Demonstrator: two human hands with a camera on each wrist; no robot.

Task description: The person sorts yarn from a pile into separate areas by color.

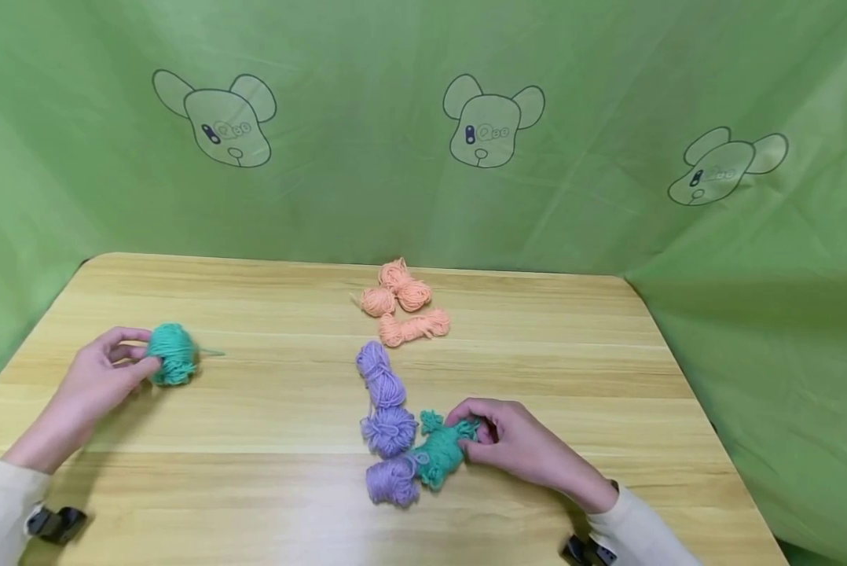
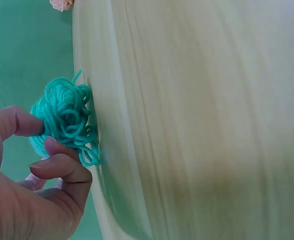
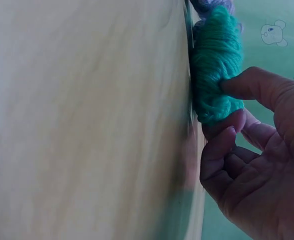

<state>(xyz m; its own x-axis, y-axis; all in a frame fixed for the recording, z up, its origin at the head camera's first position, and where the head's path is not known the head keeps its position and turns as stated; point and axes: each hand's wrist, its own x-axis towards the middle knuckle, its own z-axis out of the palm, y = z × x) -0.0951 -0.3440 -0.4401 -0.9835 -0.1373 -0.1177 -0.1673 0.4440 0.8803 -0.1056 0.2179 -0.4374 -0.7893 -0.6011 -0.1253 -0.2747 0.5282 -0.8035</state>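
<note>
A: Where is the green yarn ball?
B: The green yarn ball (image 1: 172, 354) is at the left side of the table (image 1: 275, 487), in the left hand (image 1: 101, 379). A loose strand sticks out from it to the right in the head view.
A: How is it held?
B: Pinched between the thumb and fingers, so the hand is narrowed to the ball's width. I can't tell whether the ball touches the wood.
A: And the right hand (image 1: 521, 442)?
B: It pinches one end of the green yarn bundle (image 1: 441, 457), nearer the middle of the table. The right wrist view shows the thumb pressed into the strands, with fingertips at the lower end.
A: What's next to that bundle?
B: Three purple ones, in a rough column. The lowest purple skein (image 1: 391, 481) and the middle purple skein (image 1: 388, 431) sit right beside the green, with a purple loop reaching towards it. The top purple skein (image 1: 381, 376) slants above them.
A: Anything past those?
B: Orange yarn, near the far edge: three orange balls (image 1: 415, 296) clustered together, and a longer orange skein (image 1: 416, 327) lying just on the near side of them.
A: And around all this?
B: A green curtain (image 1: 367, 204) hangs behind the table and along its sides, printed with outlined animal heads (image 1: 490, 149). The person has pale sleeves (image 1: 2, 503), and a small black device (image 1: 57, 524) shows at each wrist.
</note>
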